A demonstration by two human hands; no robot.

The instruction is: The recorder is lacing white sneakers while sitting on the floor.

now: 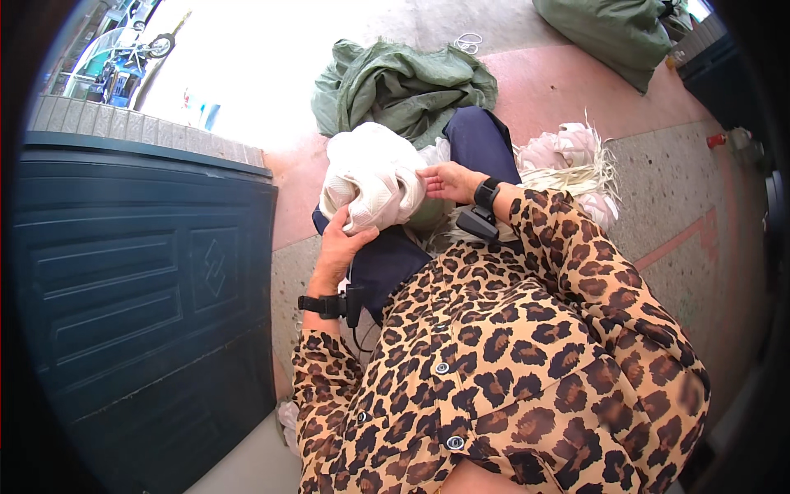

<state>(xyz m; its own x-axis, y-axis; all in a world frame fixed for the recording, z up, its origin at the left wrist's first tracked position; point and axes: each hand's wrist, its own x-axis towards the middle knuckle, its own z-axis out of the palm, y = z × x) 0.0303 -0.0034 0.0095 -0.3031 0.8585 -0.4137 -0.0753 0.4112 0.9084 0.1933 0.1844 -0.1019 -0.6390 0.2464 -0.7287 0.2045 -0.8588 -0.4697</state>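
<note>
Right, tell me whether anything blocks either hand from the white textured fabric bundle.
Nothing visible does: the left hand touches the near edge of the white textured fabric bundle, and the right hand's fingertips meet its right side.

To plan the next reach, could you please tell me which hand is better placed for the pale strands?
Probably the right hand: the pale strands lie on its side, while the left hand holds the white bundle farther away.

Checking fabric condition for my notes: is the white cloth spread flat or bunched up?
Bunched up: the white cloth forms a rounded heap with deep folds.
</note>
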